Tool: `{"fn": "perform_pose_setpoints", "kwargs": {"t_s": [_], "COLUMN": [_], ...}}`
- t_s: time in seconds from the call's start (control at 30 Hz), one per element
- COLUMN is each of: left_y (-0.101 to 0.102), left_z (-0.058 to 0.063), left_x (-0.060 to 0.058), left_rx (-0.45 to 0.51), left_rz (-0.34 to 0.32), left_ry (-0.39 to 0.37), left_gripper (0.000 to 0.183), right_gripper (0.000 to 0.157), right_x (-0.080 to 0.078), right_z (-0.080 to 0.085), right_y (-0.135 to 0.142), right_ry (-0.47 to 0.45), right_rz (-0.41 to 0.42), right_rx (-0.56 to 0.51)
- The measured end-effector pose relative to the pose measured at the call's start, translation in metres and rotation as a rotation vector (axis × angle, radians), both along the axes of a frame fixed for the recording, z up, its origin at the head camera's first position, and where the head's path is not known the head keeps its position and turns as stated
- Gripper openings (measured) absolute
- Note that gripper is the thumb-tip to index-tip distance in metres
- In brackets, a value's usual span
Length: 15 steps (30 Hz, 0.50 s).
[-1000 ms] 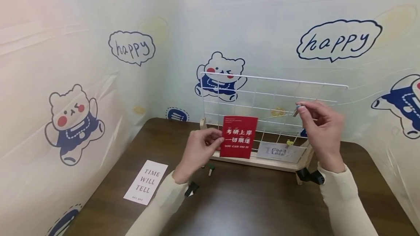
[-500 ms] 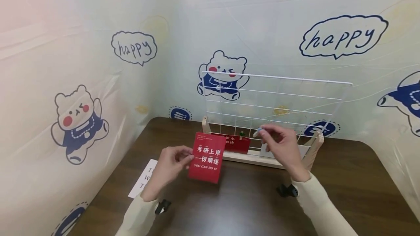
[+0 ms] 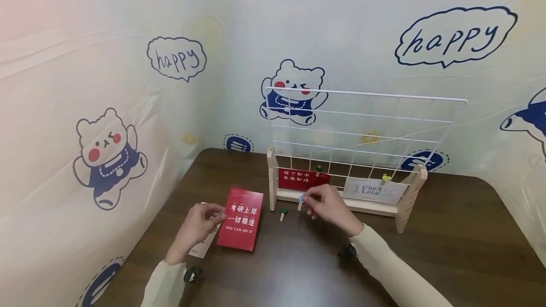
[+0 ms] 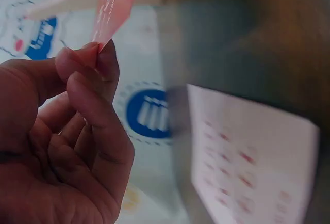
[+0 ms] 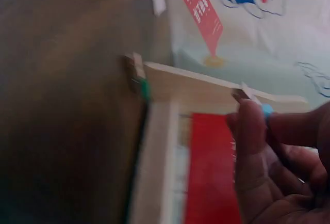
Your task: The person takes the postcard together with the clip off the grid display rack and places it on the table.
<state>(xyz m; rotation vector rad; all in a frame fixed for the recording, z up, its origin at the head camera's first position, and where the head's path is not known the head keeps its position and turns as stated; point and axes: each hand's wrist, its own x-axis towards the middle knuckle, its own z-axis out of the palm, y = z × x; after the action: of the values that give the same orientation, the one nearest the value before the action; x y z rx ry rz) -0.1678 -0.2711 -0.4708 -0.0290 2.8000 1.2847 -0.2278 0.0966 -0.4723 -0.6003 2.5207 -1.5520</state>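
Observation:
My left hand [image 3: 197, 225] pinches a red card [image 3: 241, 219] with white lettering by its left edge, above the table. Between thumb and fingertips, my right hand [image 3: 330, 205] holds a small wooden clothespin [image 3: 300, 202] with a blue decoration, in front of the rack's base. A green-topped clothespin [image 3: 283, 214] lies on the table just left of it. Behind stands a white wire grid rack [image 3: 362, 129] on a wooden base. On its lower part hang another red card [image 3: 294, 180], with a green clip [image 3: 319, 169], and a grey "Good Luck" card [image 3: 374, 190], with a yellow clip [image 3: 386, 178].
A white card [image 3: 200, 248] lies on the table behind my left hand, partly covered by the hand and red card. The dark wooden table [image 3: 290, 269] reaches to a printed curtain [image 3: 239, 37] at the back and left.
The left hand has carried the red card left and down, away from the rack. My right hand has come down and left with the blue clothespin, from the grid to the front of the base.

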Motion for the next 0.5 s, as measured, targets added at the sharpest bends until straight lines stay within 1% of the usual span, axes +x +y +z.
{"fn": "perform_pose_setpoints", "kwargs": {"t_s": [0.1, 0.23, 0.33, 0.5], "left_y": [-0.011, -0.018, -0.020, -0.021], "left_z": [-0.014, -0.028, -0.033, -0.034], "left_x": [-0.002, -0.003, -0.003, -0.001], "left_rx": [-0.009, -0.007, -0.015, -0.055], "left_rz": [0.018, 0.030, 0.046, 0.063], "left_ry": [-0.062, -0.118, -0.137, -0.153], "left_gripper": [0.017, 0.014, 0.014, 0.016], "right_gripper": [0.015, 0.017, 0.019, 0.019], "right_x": [-0.004, -0.007, -0.010, -0.013], "right_z": [-0.013, -0.027, -0.033, -0.038], "right_y": [-0.010, -0.020, -0.025, -0.029], "right_ry": [-0.063, -0.123, -0.156, -0.194], "right_rz": [0.070, 0.102, 0.111, 0.119], "right_rx": [0.081, 0.168, 0.203, 0.230]}}
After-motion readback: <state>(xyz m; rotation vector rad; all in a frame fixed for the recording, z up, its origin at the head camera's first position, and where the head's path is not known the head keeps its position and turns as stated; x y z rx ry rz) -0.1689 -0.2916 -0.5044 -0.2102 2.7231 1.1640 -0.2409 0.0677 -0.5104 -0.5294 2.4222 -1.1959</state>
